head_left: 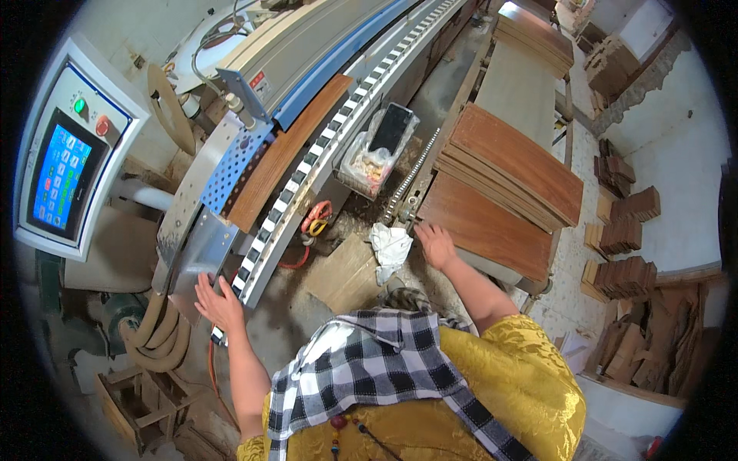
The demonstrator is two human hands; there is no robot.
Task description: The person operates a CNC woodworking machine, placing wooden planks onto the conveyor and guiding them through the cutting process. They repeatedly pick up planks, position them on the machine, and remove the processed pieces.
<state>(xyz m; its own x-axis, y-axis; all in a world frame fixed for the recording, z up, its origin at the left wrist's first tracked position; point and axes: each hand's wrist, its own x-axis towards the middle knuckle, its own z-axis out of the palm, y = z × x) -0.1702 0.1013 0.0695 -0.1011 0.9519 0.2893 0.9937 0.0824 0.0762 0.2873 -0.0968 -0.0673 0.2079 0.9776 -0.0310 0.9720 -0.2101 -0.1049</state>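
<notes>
My left hand [221, 304] is held with its fingers apart and nothing in it, beside the near end of the machine's feed bed [207, 244]. Along that bed lies a long reddish-brown board [288, 157], its far end by the blue guard. A black-and-white segmented conveyor track [304, 165] runs next to the board. On the right, my right hand [437, 246] rests flat, fingers spread, at the near left corner of a wide brown wood panel [488, 227]. Beyond that panel sits a stack of similar panels [515, 161].
A control panel with a lit screen [61, 177] stands at left. A plastic-lined basket [365, 169] holds a black phone [391, 128]. A white crumpled cloth [390, 247] hangs near my right hand. An orange hose [317, 219] and a flat board [346, 273] are between machine and panels.
</notes>
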